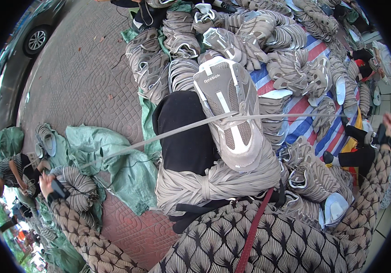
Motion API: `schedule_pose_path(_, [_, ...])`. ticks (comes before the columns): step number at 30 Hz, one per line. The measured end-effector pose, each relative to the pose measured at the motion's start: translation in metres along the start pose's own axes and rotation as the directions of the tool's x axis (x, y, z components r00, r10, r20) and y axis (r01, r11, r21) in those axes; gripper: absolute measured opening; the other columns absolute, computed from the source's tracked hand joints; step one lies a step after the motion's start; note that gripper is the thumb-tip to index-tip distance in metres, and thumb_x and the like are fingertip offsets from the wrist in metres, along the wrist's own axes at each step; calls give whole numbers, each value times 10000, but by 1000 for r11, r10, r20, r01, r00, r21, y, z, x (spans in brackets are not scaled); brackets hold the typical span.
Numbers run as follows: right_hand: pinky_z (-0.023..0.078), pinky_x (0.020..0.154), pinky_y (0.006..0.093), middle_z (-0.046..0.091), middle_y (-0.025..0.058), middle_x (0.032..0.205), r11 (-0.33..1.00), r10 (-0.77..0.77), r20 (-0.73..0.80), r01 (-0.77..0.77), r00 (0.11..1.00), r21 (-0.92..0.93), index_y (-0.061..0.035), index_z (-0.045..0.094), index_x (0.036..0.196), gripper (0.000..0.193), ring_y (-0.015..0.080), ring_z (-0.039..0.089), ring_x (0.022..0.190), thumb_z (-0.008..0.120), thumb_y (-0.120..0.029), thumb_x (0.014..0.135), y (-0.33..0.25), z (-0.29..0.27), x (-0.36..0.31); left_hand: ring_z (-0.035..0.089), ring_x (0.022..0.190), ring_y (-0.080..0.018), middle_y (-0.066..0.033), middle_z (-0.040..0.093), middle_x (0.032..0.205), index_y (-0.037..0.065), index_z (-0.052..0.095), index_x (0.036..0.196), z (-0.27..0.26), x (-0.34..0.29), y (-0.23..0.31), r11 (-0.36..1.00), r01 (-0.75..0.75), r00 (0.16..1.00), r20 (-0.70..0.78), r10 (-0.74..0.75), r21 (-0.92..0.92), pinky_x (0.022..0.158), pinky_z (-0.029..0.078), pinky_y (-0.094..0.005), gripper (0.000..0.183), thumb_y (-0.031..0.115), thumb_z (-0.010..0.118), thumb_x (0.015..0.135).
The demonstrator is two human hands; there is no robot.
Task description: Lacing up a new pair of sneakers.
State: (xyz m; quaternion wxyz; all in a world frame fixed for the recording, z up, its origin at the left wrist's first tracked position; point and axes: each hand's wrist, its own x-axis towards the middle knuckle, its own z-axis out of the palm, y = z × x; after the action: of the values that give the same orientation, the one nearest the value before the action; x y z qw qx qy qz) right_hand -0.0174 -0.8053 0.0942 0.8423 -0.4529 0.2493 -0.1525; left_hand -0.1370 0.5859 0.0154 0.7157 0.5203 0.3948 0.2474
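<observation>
Across the person's lap, propped on a thick bundle of flat grey laces and just beside a black-clad knee, lies a shoe upper. It tilts slightly, its blunt toe toward the body and its tongue pointing away. The tongue is smooth grey-brown with pale lettering and a white bar down its middle; the toe has darker mesh, a second white bar and a pale, suede-like tip. White trim edges its sides. One grey lace crosses it low on the tongue, running out straight on both sides.

Arms flung wide, the left hand is far out at lower left, the right hand far out at right. The lace runs toward each, but I cannot tell whether the fingers pinch its ends. More uppers lie stacked on a striped sheet.
</observation>
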Motion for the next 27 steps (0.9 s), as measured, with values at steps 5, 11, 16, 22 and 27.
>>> schedule_pose_path(5, [385, 611, 229, 422, -6, 744, 943, -251, -464, 105, 849, -317, 56, 503, 1223, 301, 115, 394, 634, 486, 28, 924, 25, 13, -35, 271, 466, -79, 40, 395, 660, 60, 545, 908, -45, -82, -26, 989, 82, 988, -141, -65, 119, 429, 244, -243, 178, 226, 519, 966])
schedule_pose_path(11, [239, 411, 176, 376, -72, 691, 861, -65, 99, 106, 993, -497, -15, 470, 1328, 385, 20, 263, 488, 494, -189, 986, 124, 93, -58, 336, 493, 13, -34, 654, 940, 30, 611, 1130, 293, -297, -152, 921, -100, 840, 528, -125, 376, 420, 267, -160, 226, 121, 559, 930])
schedule_pose_path(16, [318, 481, 144, 457, -77, 692, 766, 234, 537, 186, 810, -615, -23, 593, 1114, 250, 1, 400, 557, 483, -206, 986, 274, 280, -179, 589, 744, -39, 5, 652, 938, 42, 624, 1018, 393, -386, -206, 482, -866, 254, 947, 197, 132, 590, 468, -238, 201, 75, 681, 828])
schedule_pose_path(22, [465, 657, 214, 653, 12, 808, 627, 280, 681, 408, 677, -664, 14, 666, 980, 172, 64, 570, 711, 562, -115, 937, 322, 333, -236, 499, 658, -23, 19, 612, 818, 19, 608, 928, 402, -386, -210, 704, -671, 224, 969, -106, 232, 555, 399, -190, 115, 111, 650, 874])
schedule_pose_path(27, [481, 719, 225, 691, 47, 850, 602, 390, 720, 433, 574, -671, 18, 676, 950, 155, 78, 611, 784, 595, -107, 911, 345, 346, -242, 479, 651, -12, 11, 616, 783, 13, 627, 891, 394, -386, -205, 803, 65, 230, 774, -590, 592, 577, 380, -171, 131, 140, 612, 920])
